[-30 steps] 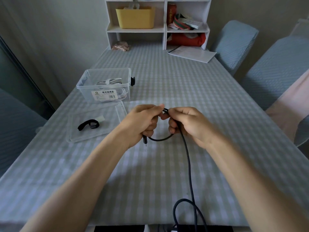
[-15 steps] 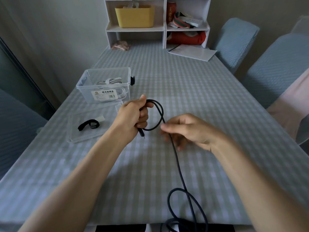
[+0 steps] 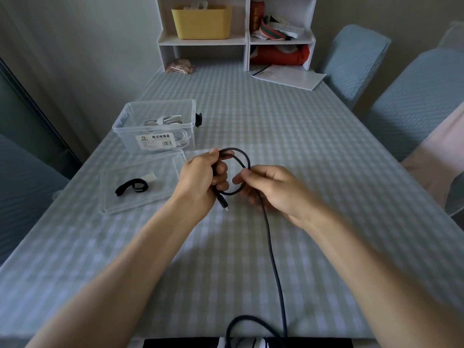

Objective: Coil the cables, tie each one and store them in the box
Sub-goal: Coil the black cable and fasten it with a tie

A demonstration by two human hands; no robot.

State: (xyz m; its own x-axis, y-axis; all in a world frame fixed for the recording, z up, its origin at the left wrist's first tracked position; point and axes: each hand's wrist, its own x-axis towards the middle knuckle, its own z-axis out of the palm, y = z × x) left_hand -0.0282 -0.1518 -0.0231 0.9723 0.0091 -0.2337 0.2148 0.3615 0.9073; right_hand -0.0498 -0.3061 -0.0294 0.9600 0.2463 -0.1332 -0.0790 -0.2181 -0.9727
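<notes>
A black cable (image 3: 270,237) runs from the table's near edge up to my hands. My left hand (image 3: 200,177) grips a small coil of it, with the plug end hanging below the fist. My right hand (image 3: 271,187) pinches the cable just right of the coil, where the loop crosses. A clear plastic box (image 3: 130,121) with white cables inside stands to the left. Its clear lid (image 3: 120,197) lies in front of it, and a black strap (image 3: 131,187) rests on the lid.
A white shelf unit (image 3: 241,41) with a yellow basket (image 3: 200,21) stands at the table's far end. Papers (image 3: 288,76) lie in front of it. Covered chairs (image 3: 356,59) line the right side. More black cable loops at the near table edge.
My right hand has moved up and left to the coil, bringing the cable round into a further loop in my left hand. The slack at the near edge has shortened.
</notes>
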